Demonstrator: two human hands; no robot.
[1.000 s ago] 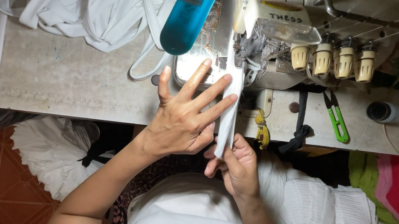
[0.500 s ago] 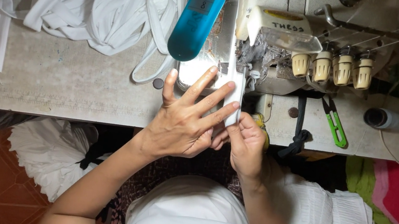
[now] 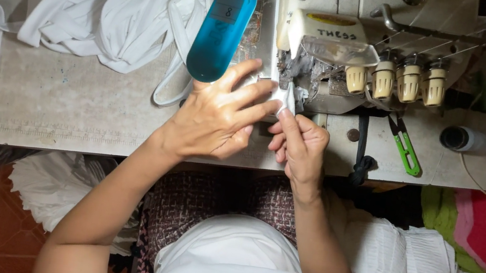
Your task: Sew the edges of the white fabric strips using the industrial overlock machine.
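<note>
I am feeding a white strip (image 3: 287, 100) into the sewing machine (image 3: 356, 51), which stands at the far edge of the surface (image 3: 69, 112). This is the guiding step, I think. My left hand (image 3: 217, 120) lies flat on the strip with the fingers (image 3: 262, 88) spread and pressing it down. My right hand (image 3: 299, 144) pinches the near end of the strip between thumb and first fingers, just in front of the machine's foot. So the strip is under both hands, beside the machine's left side.

The next move needs, in my view, a slow and even push, with the strip's edge kept straight.

The strip is soft, thin cloth. More white cloth (image 3: 103, 3) lies in a loose heap at the far left corner. A blue lamp (image 3: 223, 26), smooth and long, hangs over my left hand. Green snips (image 3: 405, 146) lie near the right edge.
</note>
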